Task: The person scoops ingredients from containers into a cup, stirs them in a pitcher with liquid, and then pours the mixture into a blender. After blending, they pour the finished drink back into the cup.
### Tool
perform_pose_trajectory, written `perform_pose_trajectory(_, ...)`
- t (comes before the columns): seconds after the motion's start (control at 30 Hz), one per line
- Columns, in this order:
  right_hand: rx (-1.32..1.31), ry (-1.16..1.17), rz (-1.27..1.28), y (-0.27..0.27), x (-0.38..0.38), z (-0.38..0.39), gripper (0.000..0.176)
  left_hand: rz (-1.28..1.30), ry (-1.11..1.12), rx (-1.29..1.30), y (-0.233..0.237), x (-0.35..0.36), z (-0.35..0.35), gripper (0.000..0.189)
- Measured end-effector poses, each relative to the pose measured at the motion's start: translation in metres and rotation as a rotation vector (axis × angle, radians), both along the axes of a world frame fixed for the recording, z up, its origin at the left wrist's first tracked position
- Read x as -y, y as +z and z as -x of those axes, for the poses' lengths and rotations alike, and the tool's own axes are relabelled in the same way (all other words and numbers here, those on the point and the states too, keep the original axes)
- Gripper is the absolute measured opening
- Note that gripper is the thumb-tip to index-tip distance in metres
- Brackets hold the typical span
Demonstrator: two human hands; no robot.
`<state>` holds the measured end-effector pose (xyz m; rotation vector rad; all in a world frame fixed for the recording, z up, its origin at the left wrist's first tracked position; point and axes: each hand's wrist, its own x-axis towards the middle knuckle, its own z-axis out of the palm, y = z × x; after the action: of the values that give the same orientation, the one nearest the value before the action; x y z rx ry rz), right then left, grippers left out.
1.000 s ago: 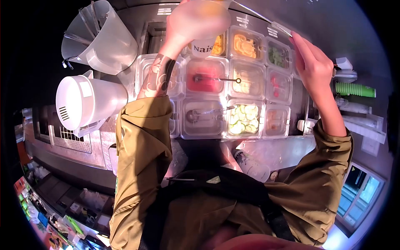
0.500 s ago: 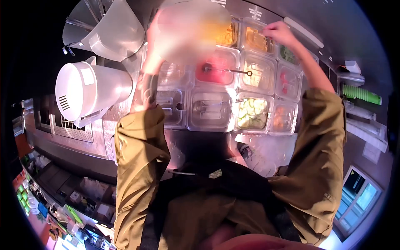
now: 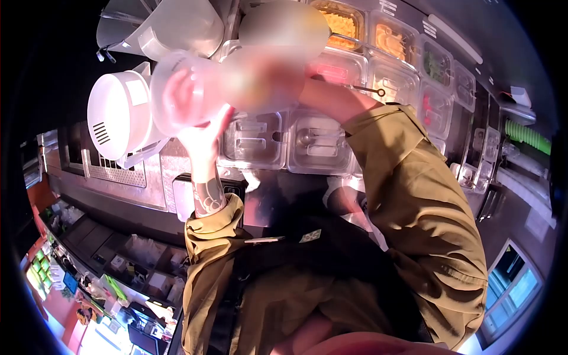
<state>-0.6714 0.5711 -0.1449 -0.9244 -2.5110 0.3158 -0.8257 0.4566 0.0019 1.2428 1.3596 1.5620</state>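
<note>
My left hand [image 3: 201, 136] is closed round the underside of a translucent container [image 3: 183, 94], which is tilted and shows a pinkish patch inside. My right hand [image 3: 278, 77] reaches in from the right beside that container, at its right side; a blurred area hides its fingers. Below my hands are two lidded clear tubs [image 3: 251, 142]. Under my right forearm lies a tub with red contents [image 3: 334, 68]. A dark handle with a ringed end [image 3: 380, 92] lies across a tub of pale food [image 3: 396, 80].
A white perforated bucket [image 3: 112, 112] is at the left, with a large clear bin [image 3: 183, 29] above it. Tubs of yellow food [image 3: 343, 26], tan food [image 3: 393, 44] and green food [image 3: 436, 65] line the back. Green cups [image 3: 526, 136] are at the right.
My right hand has left the tan food tub and moved left. My left hand has moved down and left, and the translucent container it holds now shows. The whole view has shifted.
</note>
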Motion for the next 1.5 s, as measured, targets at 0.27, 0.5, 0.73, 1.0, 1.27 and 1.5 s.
perform_pose_trajectory(0.27,-0.205,-0.006,0.026,-0.005,-0.007,0.017,0.017,0.189,-0.195,0.225,-0.013,0.025,0.004,0.067)
perform_pose_trajectory(0.5,-0.081,0.066,-0.167,-0.008,0.02,0.014,0.009,0.328,-0.193,0.133,-0.016,0.077,0.01,0.065)
perform_pose_trajectory(0.73,0.119,-0.015,-0.104,0.022,-0.009,-0.029,0.019,0.416,-0.143,0.114,-0.027,0.12,0.014,0.063)
perform_pose_trajectory(1.0,-0.164,-0.478,0.471,0.024,-0.092,-0.152,0.016,0.427,-0.117,0.112,-0.042,0.127,0.009,0.061)
perform_pose_trajectory(1.27,0.285,-0.042,0.451,0.055,0.025,-0.126,0.022,0.447,0.077,0.053,-0.051,0.141,0.036,0.061)
perform_pose_trajectory(1.5,0.526,-0.162,0.267,0.035,0.039,-0.132,0.03,0.39,0.197,0.401,-0.079,0.119,0.042,0.055)
